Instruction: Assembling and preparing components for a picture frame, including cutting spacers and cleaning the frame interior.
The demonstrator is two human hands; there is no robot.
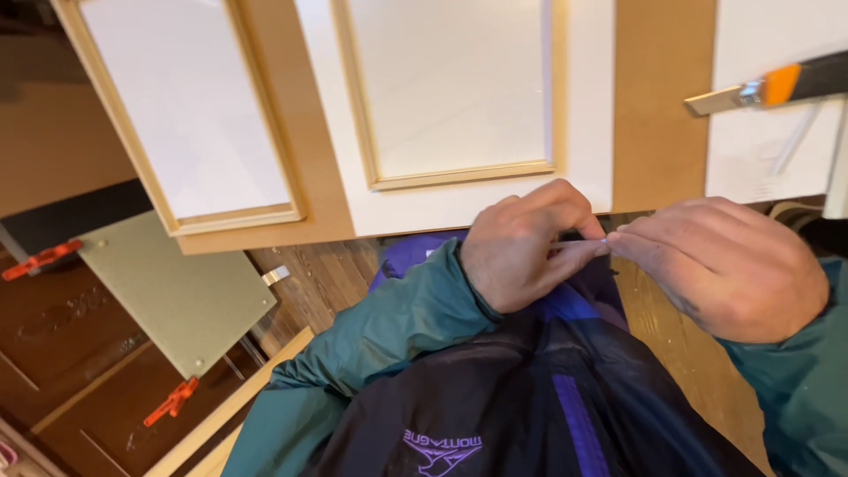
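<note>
Left hand (521,252) and right hand (729,265) met fingertip to fingertip above dark jacket (495,397), fingers pinched narrow on tiny pale thing (608,239), too small to identify. White panelled door (459,115) lay flat just beyond. Orange-handled tool (777,87) rested upper right.

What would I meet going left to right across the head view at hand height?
Orange clamp → grey-green plate → left hand → small dark thing pinched between both hands → right hand.
</note>
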